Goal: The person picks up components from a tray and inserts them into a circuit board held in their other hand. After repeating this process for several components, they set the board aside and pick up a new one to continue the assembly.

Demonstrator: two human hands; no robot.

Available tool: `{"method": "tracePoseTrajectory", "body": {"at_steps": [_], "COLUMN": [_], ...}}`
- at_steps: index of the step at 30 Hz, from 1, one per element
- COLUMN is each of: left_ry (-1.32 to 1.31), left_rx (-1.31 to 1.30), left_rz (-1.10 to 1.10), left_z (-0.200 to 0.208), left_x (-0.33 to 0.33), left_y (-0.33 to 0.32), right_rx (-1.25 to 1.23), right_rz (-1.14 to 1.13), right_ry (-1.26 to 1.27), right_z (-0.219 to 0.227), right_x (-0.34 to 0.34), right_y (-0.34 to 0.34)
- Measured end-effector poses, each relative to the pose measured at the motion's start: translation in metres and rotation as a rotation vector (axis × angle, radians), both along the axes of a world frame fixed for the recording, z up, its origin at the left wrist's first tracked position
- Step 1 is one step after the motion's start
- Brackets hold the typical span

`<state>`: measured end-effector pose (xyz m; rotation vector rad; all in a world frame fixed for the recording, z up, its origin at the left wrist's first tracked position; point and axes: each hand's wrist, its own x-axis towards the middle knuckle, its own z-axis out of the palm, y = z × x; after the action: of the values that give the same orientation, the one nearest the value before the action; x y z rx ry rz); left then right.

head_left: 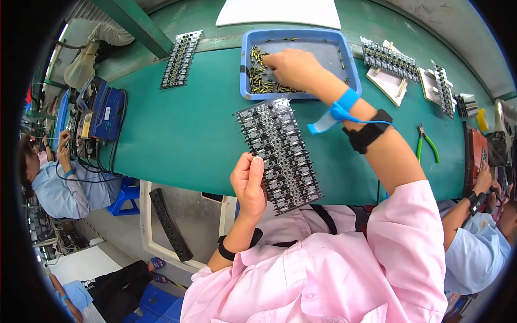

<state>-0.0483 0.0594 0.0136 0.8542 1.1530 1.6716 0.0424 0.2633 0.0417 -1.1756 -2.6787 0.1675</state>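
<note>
My left hand (250, 185) is closed on the edge of a panel of small circuit boards (278, 156), thumb on top. The panel is held tilted in front of me, its face crowded with rows of dark and silvery parts. My right hand (293, 67) reaches into a shallow blue tray (301, 35), its fingers drawn together over a heap of small black-and-yellow cylindrical components (261, 85), which look like capacitors. Whatever those fingertips pinch is hidden. A light-blue wrist strap (342, 107) with a cord circles my right wrist.
On the green table (177, 129) lies another board panel (181, 59) at the back left. More panels (390, 59) rest on white stands at the back right. Green-handled cutters (425, 144) lie to the right. Blue equipment (107, 116) stands at the left end. Co-workers sit on both sides.
</note>
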Motion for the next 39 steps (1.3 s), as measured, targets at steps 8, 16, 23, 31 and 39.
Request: {"method": "tracePoseTrajectory", "body": {"at_steps": [8, 16, 23, 31, 39], "left_ry": [0.058, 0.119, 0.063, 0.06, -0.08], "left_rx": [-0.008, -0.037, -0.048, -0.102, -0.218], "left_rz": [-0.078, -0.14, -0.181, -0.319, -0.576], "left_z": [-0.001, 0.004, 0.005, 0.019, 0.027], "left_x": [0.0, 0.006, 0.006, 0.012, 0.021], "left_y": [0.0, -0.004, -0.003, -0.003, 0.0], "right_rx": [-0.043, -0.318, -0.663, -0.996, -1.112], "right_rz": [-0.196, -0.298, -0.158, -0.259, -0.279], "right_ry": [0.342, 0.705, 0.926, 1.193, 1.43], "right_z": [0.001, 0.031, 0.065, 0.044, 0.018], "right_x": [0.061, 0.077, 0.094, 0.105, 0.109], "right_y": [0.013, -0.017, -0.089, -0.148, -0.158]}}
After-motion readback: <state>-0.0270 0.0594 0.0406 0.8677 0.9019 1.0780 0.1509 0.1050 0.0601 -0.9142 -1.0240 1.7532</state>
